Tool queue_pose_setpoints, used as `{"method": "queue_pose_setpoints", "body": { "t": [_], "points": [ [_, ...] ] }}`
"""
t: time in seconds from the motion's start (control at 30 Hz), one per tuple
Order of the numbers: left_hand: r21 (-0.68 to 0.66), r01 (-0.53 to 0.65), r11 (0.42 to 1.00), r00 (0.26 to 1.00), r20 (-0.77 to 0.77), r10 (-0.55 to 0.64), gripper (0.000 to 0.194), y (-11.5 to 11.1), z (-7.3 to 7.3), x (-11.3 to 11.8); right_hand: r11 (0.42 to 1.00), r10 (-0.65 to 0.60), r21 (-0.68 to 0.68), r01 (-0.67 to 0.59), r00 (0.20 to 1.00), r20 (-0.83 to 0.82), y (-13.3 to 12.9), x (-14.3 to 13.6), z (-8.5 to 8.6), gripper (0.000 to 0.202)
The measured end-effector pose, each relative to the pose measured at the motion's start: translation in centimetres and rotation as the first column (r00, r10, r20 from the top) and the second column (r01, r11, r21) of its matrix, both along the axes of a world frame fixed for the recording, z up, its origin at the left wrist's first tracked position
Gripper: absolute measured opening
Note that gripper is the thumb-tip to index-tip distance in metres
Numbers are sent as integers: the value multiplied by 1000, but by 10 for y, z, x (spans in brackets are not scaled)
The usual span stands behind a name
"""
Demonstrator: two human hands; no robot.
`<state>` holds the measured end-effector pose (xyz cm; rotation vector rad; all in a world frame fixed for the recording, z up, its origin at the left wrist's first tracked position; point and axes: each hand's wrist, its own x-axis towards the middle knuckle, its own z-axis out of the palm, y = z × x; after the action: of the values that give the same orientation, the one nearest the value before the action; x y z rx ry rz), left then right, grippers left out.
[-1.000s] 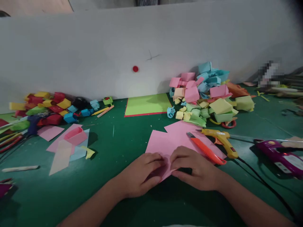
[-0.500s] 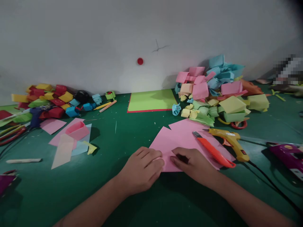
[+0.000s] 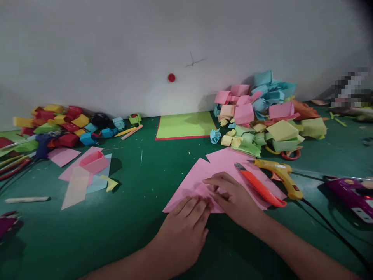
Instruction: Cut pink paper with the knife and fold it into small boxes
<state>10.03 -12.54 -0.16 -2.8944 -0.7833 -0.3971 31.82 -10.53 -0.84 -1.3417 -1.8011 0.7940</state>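
Observation:
A large pink paper sheet [image 3: 189,179] with a notch in its far edge lies on the green table in front of me. My left hand [image 3: 186,229] rests palm down over the sheet's near edge, fingers stretched and close together, thumb below the edge. Whether a small piece lies beneath those fingertips is hidden. Just right of them, my right hand [image 3: 233,194] hovers low over the sheet with bent fingers and a gap between thumb and forefinger. An orange-red box cutter [image 3: 262,187] lies on the sheet's right part, and a yellow glue gun [image 3: 279,173] sits at its right edge.
Folded paper pieces are heaped at back right [image 3: 262,116] and back left [image 3: 64,122]. A green sheet with red edging [image 3: 186,125] lies by the wall. Loose paper scraps [image 3: 76,186] are on the left. A black cord [image 3: 332,225] runs from the glue gun past my right arm.
My left hand has moved toward me and slightly right, uncovering the sheet's left corner. My right hand has shifted slightly up and its fingers have opened a little. The view has turned slightly.

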Motion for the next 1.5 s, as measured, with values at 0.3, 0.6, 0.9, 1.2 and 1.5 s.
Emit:
{"method": "queue_pose_setpoints", "body": {
  "t": [0.3, 0.6, 0.9, 1.2, 1.5],
  "points": [
    [-206, -35, 978, 996, -90, 16, 67, 8, 2, -7, 944, 221, 175, -279, 931, 292, -10, 13, 15, 33],
    [-152, -55, 987, 998, -31, 51, 50, 30, -3, -14, 968, 232, -4, -249, 894, 384, -8, 12, 11, 52],
    [-30, -66, 997, 998, 23, 67, 49, 19, 1, -9, 978, 179, 29, -207, 902, 392, -7, 9, 7, 50],
    [-171, -95, 981, 995, -36, 90, 59, 14, -6, -10, 988, 112, 49, -147, 897, 429, -4, 6, -3, 50],
    [-240, -82, 967, 996, -39, 75, 63, 19, -5, -10, 988, 96, 65, -138, 892, 441, -5, 5, -2, 52]
  ]
}}
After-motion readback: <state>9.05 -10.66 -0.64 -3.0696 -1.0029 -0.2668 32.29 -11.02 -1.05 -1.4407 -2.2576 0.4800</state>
